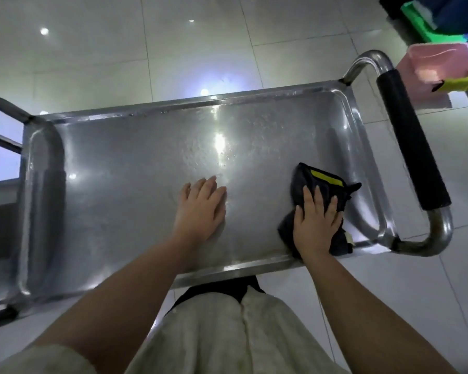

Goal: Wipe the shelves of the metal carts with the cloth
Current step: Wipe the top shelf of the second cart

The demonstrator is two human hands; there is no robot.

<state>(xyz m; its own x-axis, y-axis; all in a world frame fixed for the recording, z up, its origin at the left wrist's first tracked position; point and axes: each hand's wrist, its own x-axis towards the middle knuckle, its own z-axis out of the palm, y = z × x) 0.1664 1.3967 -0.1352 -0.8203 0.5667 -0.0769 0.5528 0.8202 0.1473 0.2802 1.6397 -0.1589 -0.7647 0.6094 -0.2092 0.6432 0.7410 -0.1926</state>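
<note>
The top shelf of a metal cart (135, 163) fills the middle of the head view, its steel surface speckled with droplets and glare. A dark cloth (322, 184) with a yellow strip lies at the shelf's near right corner. My right hand (315, 222) presses flat on the cloth, fingers spread over it. My left hand (200, 206) rests flat on the bare shelf near the middle, a little left of the cloth, holding nothing.
The cart handle (408, 136) with a black grip runs along the right end. Pink (441, 60) and green (427, 25) plastic bins stand on the floor at the upper right. A second metal frame (0, 147) sits at the left edge. Tiled floor surrounds the cart.
</note>
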